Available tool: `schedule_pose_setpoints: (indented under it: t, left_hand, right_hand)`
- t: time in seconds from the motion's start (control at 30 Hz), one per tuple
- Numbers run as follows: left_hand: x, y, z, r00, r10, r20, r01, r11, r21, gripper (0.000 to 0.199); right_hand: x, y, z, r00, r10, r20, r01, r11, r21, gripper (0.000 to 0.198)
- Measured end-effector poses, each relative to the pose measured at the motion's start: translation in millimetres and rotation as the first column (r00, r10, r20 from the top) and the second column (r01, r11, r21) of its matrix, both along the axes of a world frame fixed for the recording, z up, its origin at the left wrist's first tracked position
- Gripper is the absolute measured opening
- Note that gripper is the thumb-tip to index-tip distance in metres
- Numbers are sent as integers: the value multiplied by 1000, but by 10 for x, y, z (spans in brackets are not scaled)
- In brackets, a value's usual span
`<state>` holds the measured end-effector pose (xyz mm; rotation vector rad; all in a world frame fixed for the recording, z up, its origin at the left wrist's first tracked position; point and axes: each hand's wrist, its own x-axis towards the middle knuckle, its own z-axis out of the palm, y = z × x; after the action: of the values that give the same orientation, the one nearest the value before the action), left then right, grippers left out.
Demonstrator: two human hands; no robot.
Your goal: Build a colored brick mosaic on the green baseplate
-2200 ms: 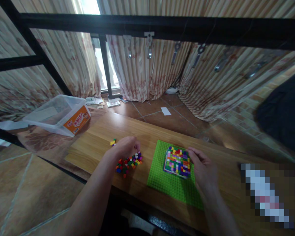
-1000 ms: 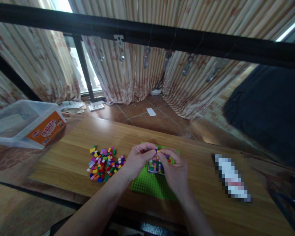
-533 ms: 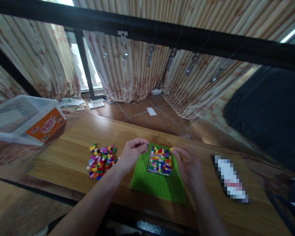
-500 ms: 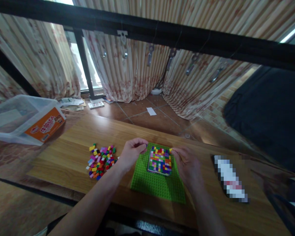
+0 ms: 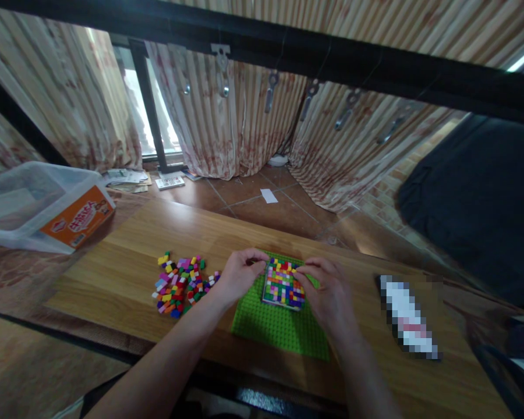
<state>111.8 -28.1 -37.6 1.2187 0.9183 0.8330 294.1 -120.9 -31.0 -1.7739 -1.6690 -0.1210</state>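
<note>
A layered block of small multicoloured building bricks (image 5: 283,286) rests on a green studded baseplate (image 5: 275,334). My right hand (image 5: 329,288) is closed in a pinch over the block's upper right part, on a small yellow building brick (image 5: 295,270) partly hidden by the fingertips. At the upper left corner of the block, my left hand (image 5: 243,273) has its thumb and fingers pinched together. What sits between those fingertips is too hidden to name. Left of the left forearm lies a loose pile of coloured bricks (image 5: 179,285).
A wooden table (image 5: 126,262) carries the bricks and baseplate. A clear plastic bin (image 5: 61,203) with an orange label stands at the left end. A blurred-out flat object (image 5: 408,317) lies at right. A dark bar (image 5: 262,43) with hanging hooks crosses above.
My right hand has moved left, from beside the block to over its top, with the yellow brick. My left hand has shifted slightly right toward the block's corner.
</note>
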Motion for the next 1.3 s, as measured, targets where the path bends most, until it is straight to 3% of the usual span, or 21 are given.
schedule_pose_setpoints:
  t: [0.2,0.57,0.73,0.93,1.13,1.3]
  left_hand:
    - [7,1,-69,999,-23,-26,25,996,82,11]
    - [2,-17,-28,999,-23,-31,26,995,98,11]
    - [2,-27,20,999,-24,-30,26,998,60,11]
    - [20,-23,-10,999,-27,-27,29,997,74,12]
    - [17,-25,-58,999,-27,-27,29,995,91,12]
    - [6,-32,-40,1000,-22,-14,23,995,95,11]
  right_hand:
    - [-46,48,-13,989,-27,-147,30,999,14,14]
    - [-61,56,-24,928,-84,-364,85,996,-13,22]
    - [-46,81,-63,844,-178,-506,155,984,-88,32]
    - [-121,143,-203,697,-219,-683,93,972,-217,41]
    - [-166,169,-227,602,-229,-765,78,970,-229,40]
    - [-173,173,-196,573,-197,-795,55,978,-202,39]
